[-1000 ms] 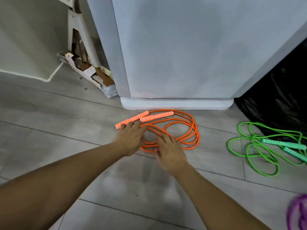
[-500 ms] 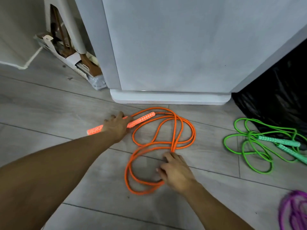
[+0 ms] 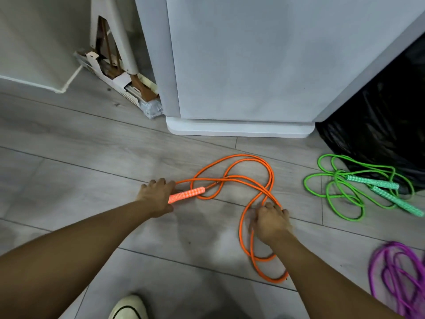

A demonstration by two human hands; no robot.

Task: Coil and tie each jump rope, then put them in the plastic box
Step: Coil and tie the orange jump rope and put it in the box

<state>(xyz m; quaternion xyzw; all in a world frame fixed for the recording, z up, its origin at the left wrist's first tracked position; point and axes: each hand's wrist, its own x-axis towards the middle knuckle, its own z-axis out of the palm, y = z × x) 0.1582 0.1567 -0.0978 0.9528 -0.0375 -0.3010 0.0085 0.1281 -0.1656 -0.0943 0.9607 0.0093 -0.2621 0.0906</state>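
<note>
An orange jump rope (image 3: 246, 178) lies in loose loops on the grey floor in front of me. My left hand (image 3: 156, 196) is closed around one orange patterned handle (image 3: 187, 194), with a strand of cord running past its fingers. My right hand (image 3: 271, 221) presses down on the cord where two strands cross, fingers curled over them. A long loop trails back under my right forearm. A green jump rope (image 3: 340, 187) with mint handles lies tangled at the right. A purple jump rope (image 3: 400, 277) sits at the lower right edge. No plastic box is in view.
A tall grey appliance (image 3: 241, 65) stands straight ahead, its white base on the floor. A black plastic bag (image 3: 379, 125) fills the right corner. A torn cardboard box (image 3: 122, 81) and a white stool leg sit at the left. A shoe tip (image 3: 128, 307) shows at the bottom.
My left hand pulled the orange handle down and inward, closer to me. The right hand shifted right along the cord, and the loops stretched out from a tight coil.
</note>
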